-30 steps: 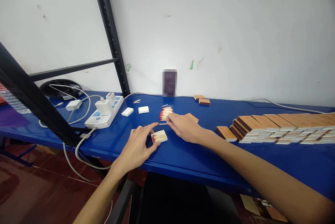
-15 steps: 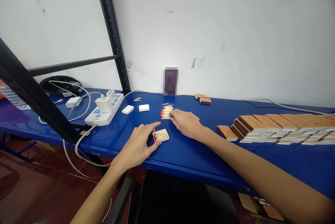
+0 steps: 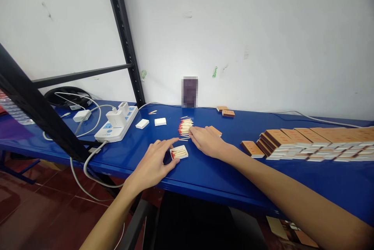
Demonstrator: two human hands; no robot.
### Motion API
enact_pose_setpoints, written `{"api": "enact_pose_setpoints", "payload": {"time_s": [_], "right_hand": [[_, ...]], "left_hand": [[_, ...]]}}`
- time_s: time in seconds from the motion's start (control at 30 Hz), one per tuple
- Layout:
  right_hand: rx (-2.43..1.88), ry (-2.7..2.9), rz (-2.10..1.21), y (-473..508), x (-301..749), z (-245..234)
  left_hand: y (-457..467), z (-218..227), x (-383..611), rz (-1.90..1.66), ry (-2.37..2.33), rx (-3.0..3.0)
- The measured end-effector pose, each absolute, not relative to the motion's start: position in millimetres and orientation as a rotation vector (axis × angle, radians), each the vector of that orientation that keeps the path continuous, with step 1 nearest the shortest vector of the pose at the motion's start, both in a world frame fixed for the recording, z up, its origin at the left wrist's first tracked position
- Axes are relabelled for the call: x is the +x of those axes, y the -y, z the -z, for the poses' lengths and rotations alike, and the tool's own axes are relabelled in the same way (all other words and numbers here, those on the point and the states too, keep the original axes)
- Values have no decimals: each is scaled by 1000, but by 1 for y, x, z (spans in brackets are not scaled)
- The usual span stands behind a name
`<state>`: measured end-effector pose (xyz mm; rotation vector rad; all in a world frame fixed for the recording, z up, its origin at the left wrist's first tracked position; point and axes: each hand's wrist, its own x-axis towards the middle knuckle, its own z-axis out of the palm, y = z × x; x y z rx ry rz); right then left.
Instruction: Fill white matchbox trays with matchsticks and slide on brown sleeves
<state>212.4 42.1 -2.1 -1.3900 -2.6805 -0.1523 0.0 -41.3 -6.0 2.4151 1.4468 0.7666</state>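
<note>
My left hand (image 3: 156, 159) is curved around a small white matchbox tray (image 3: 184, 157), thumb at its near side and fingers at its far left. Red-tipped matches lie inside the tray. Farther back on the blue table, a loose pile of matches (image 3: 184, 126) has its red heads pointing left. At the pile's right end, my right hand (image 3: 206, 140) has its fingers closed on the plain ends of some matches; how many is hidden. A couple of matches (image 3: 183, 139) lie just in front of the pile, by the right fingertips. Behind that hand sits an orange matchbox (image 3: 215, 130), partly covered.
Stacked matchboxes (image 3: 309, 142) fill the right side. Two white trays (image 3: 142, 124) lie left of the pile, and two brown matchboxes (image 3: 228, 113) near the wall. A power strip (image 3: 117, 125) with cables stands left, beside a black metal post (image 3: 124, 35).
My right hand has drawn slightly nearer, and a couple of matches now lie apart at the pile's near edge. My left hand stays at the tray.
</note>
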Motion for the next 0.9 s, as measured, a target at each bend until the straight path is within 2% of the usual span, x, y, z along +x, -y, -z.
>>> {"api": "enact_pose_setpoints", "payload": {"time_s": [0.63, 0.9], "right_hand": [[-1371, 2744, 73, -38, 212, 1], [-1174, 2665, -159, -20, 215, -9]], "left_hand": [[41, 8, -1, -756, -1452, 2424], [41, 9, -1, -778, -1475, 2396]]}}
